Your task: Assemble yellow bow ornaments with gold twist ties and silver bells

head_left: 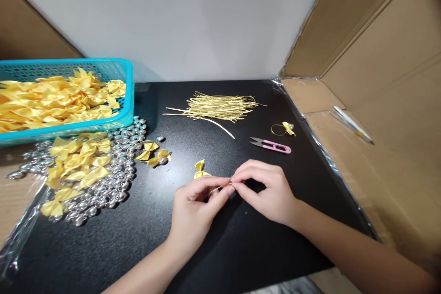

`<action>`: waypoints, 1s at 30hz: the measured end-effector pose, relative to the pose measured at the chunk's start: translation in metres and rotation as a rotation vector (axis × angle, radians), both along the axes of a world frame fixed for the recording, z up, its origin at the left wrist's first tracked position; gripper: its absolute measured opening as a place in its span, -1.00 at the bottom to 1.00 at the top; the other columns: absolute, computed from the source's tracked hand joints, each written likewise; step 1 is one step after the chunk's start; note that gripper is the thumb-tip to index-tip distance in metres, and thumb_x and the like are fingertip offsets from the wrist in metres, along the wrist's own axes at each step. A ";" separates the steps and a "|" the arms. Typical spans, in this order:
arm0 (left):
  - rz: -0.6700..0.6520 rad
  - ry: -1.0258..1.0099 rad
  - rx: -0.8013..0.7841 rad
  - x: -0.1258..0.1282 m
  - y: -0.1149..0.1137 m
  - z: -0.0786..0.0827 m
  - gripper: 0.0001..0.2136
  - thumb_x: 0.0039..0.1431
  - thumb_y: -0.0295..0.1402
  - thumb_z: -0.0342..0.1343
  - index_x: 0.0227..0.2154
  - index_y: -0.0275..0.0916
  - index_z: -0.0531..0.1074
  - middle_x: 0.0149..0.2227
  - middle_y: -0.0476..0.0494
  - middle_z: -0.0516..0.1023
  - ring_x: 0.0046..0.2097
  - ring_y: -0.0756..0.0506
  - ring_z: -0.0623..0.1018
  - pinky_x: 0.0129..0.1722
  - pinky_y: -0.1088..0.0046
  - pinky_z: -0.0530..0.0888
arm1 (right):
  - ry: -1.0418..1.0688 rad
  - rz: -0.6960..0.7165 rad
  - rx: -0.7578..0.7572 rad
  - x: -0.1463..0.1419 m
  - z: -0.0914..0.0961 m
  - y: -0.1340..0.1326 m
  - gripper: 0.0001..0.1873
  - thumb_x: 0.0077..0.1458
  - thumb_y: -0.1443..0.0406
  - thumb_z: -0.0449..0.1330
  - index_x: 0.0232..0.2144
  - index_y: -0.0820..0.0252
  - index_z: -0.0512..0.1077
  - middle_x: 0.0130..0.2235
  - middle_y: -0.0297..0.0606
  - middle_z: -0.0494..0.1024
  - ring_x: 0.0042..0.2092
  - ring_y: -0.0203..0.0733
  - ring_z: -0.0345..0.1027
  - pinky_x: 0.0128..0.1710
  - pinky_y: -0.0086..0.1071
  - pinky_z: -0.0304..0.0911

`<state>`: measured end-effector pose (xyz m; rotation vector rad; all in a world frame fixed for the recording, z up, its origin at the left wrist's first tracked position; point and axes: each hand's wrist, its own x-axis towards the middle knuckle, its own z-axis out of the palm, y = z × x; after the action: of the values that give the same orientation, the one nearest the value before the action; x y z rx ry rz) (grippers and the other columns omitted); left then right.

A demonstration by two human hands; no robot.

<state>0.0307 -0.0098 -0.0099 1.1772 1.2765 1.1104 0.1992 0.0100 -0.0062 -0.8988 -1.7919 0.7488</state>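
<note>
Over the black tabletop, my left hand point(193, 209) and my right hand point(270, 190) meet fingertip to fingertip. Both pinch a thin gold cord point(216, 189), of which only a short piece shows between the fingers. Just beyond my left fingers is a yellow ribbon bow point(200, 170); its lower part is hidden, and whether the cord joins it I cannot tell. Past my right hand lie pink thread snips point(275, 146), their blades pointing left.
A pile of gold cords point(220, 106) lies at the back. To the left, a blue basket point(129, 96) holds yellow bows, with silver beads point(103, 193) and more bows before it. A looped cord with a bow point(287, 128) lies right; a white-handled tool point(351, 124) rests on cardboard.
</note>
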 end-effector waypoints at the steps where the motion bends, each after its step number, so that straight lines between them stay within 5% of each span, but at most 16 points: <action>1: -0.007 -0.007 -0.011 0.000 0.000 0.000 -0.92 -0.08 -0.43 0.34 -0.46 -0.13 0.66 -0.51 -0.02 0.61 -0.53 0.06 0.42 -0.51 0.59 0.35 | 0.003 -0.003 -0.002 0.000 0.000 0.000 -0.89 0.03 0.53 0.24 -0.44 0.32 0.53 -0.42 -0.11 0.60 -0.38 -0.23 0.48 -0.34 -0.40 0.41; 30: -0.152 -0.114 -0.159 -0.001 0.003 -0.001 -0.86 0.13 -0.29 0.20 -0.47 -0.23 0.44 -0.49 0.04 0.37 -0.43 0.02 0.30 -0.40 0.54 0.28 | -0.004 0.051 -0.437 0.001 0.007 0.001 -0.88 0.12 0.44 0.18 -0.46 0.21 0.40 -0.41 -0.31 0.45 -0.36 -0.29 0.34 -0.33 -0.42 0.26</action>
<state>0.0300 -0.0070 -0.0104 1.0591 1.1459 0.9336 0.2003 0.0109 0.0005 -1.1381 -1.6867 1.2009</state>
